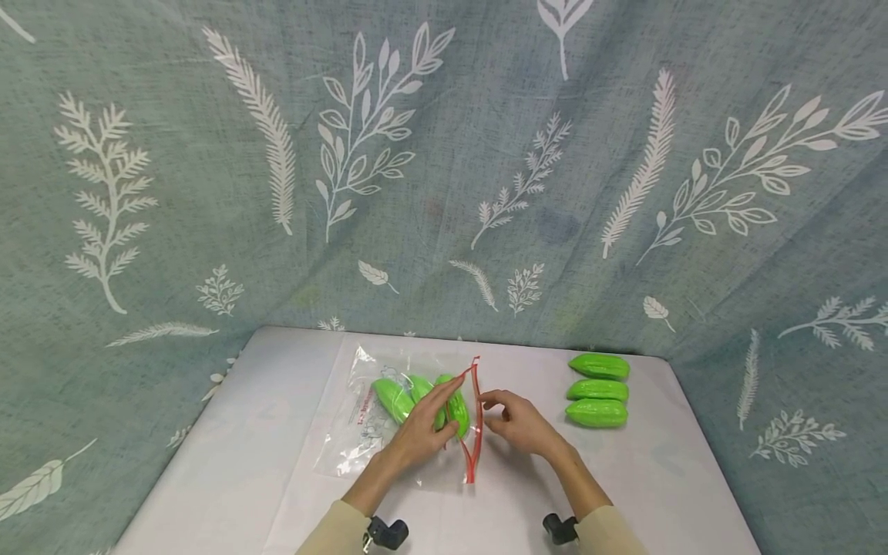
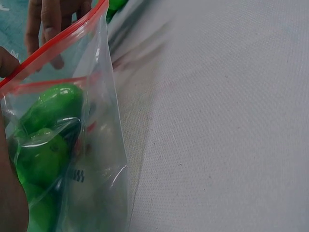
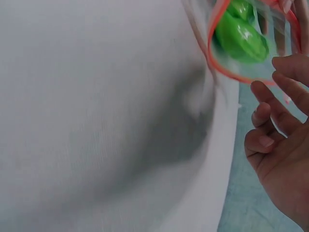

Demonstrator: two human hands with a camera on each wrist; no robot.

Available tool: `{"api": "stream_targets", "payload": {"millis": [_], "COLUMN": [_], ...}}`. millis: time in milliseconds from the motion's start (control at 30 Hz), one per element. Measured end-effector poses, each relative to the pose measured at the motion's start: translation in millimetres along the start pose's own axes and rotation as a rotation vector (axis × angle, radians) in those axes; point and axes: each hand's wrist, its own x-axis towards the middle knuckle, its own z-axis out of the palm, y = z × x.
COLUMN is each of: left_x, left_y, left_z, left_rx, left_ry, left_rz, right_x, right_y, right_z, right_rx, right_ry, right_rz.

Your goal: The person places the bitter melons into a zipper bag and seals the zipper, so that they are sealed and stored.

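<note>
A clear zip bag (image 1: 347, 443) with a red zip edge (image 1: 479, 432) lies on the table, its mouth facing right. Inside are three glossy green, long, ridged fruit-like pieces (image 1: 392, 401). My left hand (image 1: 419, 424) lies over the bag near the mouth and holds its upper edge. The left wrist view shows a fingertip (image 2: 7, 63) over the red zip. My right hand (image 1: 520, 420) is at the mouth, fingers loosely bent and nothing between them. In the right wrist view its fingertips (image 3: 258, 89) are right at the red rim.
Three more green pieces (image 1: 598, 389) lie in a column at the right rear of the white table (image 1: 666, 478). A grey-green leaf-patterned cloth (image 1: 444, 193) hangs behind and at both sides. Dark wrist cameras (image 1: 388, 533) sit at my sleeves.
</note>
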Motion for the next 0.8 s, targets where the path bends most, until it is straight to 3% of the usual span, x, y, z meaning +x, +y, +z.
{"api": "stream_targets", "payload": {"millis": [433, 700, 800], "left_x": [-0.9, -0.9, -0.8], "left_y": [2.1, 0.5, 0.6], "left_z": [-1.6, -1.3, -0.9], "left_rx": [-0.006, -0.016, -0.022], "left_ry": [-0.009, -0.022, -0.022], "left_rz": [-0.004, -0.020, -0.015], "right_x": [-27.5, -44.0, -52.2], "right_y": [36, 58, 67], "right_z": [-45, -84, -94], "right_rx": [-0.086, -0.125, -0.122], "right_ry": [0.084, 0.115, 0.126], "right_rz": [0.048, 0.157, 0.164]}}
